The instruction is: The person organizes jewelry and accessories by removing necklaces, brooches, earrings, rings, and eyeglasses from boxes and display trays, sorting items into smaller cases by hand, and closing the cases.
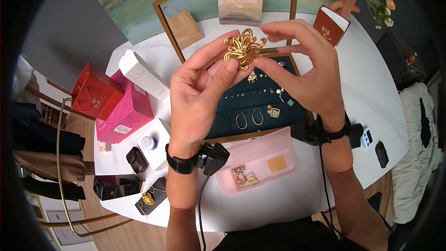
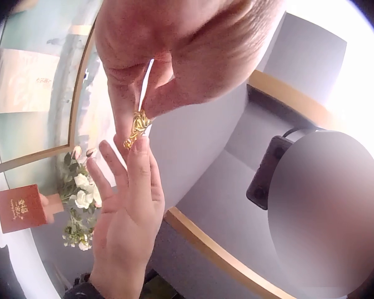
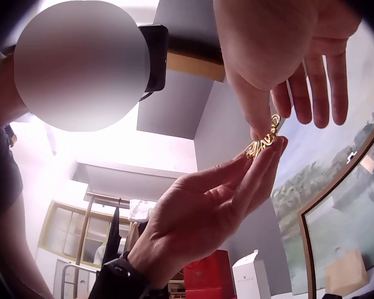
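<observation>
A gold flower-shaped brooch (image 1: pixel 242 50) with curling petals is held up above the open jewellery case (image 1: pixel 223 111). My left hand (image 1: pixel 193 88) pinches it between the thumb and fingers from the left. On the other side, my right hand (image 1: pixel 316 72) has its thumb at the brooch's lower right edge, with the other fingers spread away from it. The left wrist view shows the brooch (image 2: pixel 137 129) nearly edge-on, the right thumb at its lower end. Earrings (image 1: pixel 257 116), pendants and small studs lie on the case's dark green lining, partly hidden behind my hands.
Nearer me sits an open pink box (image 1: pixel 226 187) holding several jewellery pieces. Leftward are a red gift bag (image 1: pixel 100 90), a pink patterned box (image 1: pixel 125 116), a white carton (image 1: pixel 143 72) and a dark pad (image 1: pixel 155 197) with gold jewellery. A red booklet (image 1: pixel 329 25) stands back right.
</observation>
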### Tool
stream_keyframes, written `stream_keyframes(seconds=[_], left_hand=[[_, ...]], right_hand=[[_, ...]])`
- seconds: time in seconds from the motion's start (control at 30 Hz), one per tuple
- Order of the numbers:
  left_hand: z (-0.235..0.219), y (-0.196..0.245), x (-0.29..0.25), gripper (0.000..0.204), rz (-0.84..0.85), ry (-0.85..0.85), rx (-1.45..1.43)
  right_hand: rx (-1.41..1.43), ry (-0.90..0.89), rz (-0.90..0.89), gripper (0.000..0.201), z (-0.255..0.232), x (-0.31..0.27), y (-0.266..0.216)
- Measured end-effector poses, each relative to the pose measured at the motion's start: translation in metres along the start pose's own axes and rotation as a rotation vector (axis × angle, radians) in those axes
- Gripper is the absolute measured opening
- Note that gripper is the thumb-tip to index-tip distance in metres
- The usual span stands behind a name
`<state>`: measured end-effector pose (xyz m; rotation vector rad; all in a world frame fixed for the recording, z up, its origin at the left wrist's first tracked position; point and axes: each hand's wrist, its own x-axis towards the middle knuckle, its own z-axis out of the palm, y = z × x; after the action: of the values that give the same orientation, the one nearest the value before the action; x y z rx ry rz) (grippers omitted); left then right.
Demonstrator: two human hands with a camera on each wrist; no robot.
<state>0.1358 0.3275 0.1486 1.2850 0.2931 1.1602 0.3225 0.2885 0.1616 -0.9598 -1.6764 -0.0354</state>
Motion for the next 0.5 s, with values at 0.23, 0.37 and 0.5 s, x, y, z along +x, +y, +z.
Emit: stream_keyframes(seconds=[0.23,0.37,0.5], left_hand=[[-0.0026,-0.0086,0.0017,0.039,0.084,0.008,0.029],[-0.0023,-0.0065,0.0016,0.038,0.037,0.033,-0.016],[-0.0022,-0.0067,0.0009,0.039,0.036,0.063,-0.017]], right_hand=[[0.271,-0.087,0.234,0.023,0.0019,-0.0063,0.0020],[0.313,-0.121,0.262,0.021,0.0005,-0.0069,-0.0008],[0.292,-0.125,0.234,0.020,0.0008,-0.0073,0.0003]])
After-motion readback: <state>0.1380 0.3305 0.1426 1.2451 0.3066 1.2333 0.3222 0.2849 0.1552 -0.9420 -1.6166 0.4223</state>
